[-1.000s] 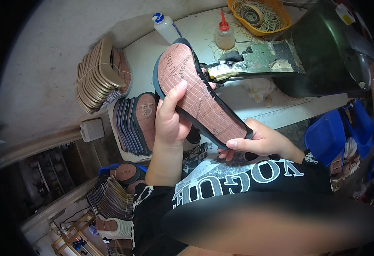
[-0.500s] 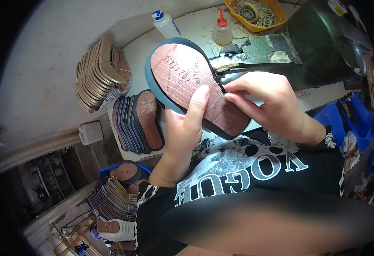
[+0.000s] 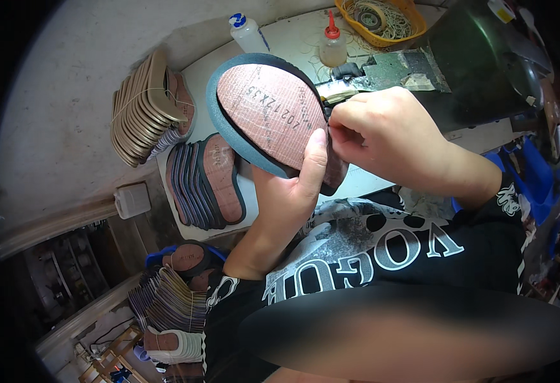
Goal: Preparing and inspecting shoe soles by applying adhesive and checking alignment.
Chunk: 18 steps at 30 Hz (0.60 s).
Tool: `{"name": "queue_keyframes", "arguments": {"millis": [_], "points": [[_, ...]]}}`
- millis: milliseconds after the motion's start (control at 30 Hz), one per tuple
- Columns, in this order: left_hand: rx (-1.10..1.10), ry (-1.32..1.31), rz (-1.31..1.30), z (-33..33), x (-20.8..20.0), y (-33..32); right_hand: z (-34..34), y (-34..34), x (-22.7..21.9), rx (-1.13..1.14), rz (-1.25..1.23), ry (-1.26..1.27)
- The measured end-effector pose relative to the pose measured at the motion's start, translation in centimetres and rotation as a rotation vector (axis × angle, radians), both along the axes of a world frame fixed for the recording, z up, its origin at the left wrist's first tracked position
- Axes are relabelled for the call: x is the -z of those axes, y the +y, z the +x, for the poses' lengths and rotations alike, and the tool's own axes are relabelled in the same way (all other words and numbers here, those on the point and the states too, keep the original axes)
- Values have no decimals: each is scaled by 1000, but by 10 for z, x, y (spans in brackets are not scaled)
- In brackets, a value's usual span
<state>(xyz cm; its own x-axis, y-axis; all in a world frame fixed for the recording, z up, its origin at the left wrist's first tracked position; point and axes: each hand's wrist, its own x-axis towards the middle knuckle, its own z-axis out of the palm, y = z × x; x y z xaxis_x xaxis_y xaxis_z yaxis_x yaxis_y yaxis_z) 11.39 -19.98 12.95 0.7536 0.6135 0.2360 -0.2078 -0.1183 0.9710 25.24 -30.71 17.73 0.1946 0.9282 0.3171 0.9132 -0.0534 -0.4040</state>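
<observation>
A shoe insole (image 3: 264,105) with a reddish-brown, printed underside and a dark green and black rim is held up over the white table. My left hand (image 3: 286,191) grips it from the near side, thumb across the brown face and the other fingers hidden beneath. At its right edge my right hand (image 3: 382,131) is closed in a pinch, its fingertips against the black rim. What lies between those fingertips is hidden. Just beyond the pinch sits a dark green metal machine (image 3: 398,73) with a worn, taped plate.
Stacked insoles (image 3: 203,182) stand on the table (image 3: 219,67) at left, beside a tied beige bundle (image 3: 146,112). Behind are a white bottle (image 3: 248,33), a red-tipped squeeze bottle (image 3: 333,48) and a yellow basket (image 3: 392,41) of cord. More insole bundles (image 3: 168,297) lie lower left; blue plastic (image 3: 526,172) is at right.
The insole has turned and shifted slightly left, its toe end tipping. My left thumb has slid along toward the right edge, and my right hand has moved up and left with its fingers curled tighter.
</observation>
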Motion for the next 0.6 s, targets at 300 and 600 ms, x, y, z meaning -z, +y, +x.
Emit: {"name": "queue_keyframes", "arguments": {"millis": [300,600], "points": [[-58,-11,111,-1,-15,2,8,2,15,-75,167,242],[18,19,34,1,-2,1,2,5,9,5,97,62]]}}
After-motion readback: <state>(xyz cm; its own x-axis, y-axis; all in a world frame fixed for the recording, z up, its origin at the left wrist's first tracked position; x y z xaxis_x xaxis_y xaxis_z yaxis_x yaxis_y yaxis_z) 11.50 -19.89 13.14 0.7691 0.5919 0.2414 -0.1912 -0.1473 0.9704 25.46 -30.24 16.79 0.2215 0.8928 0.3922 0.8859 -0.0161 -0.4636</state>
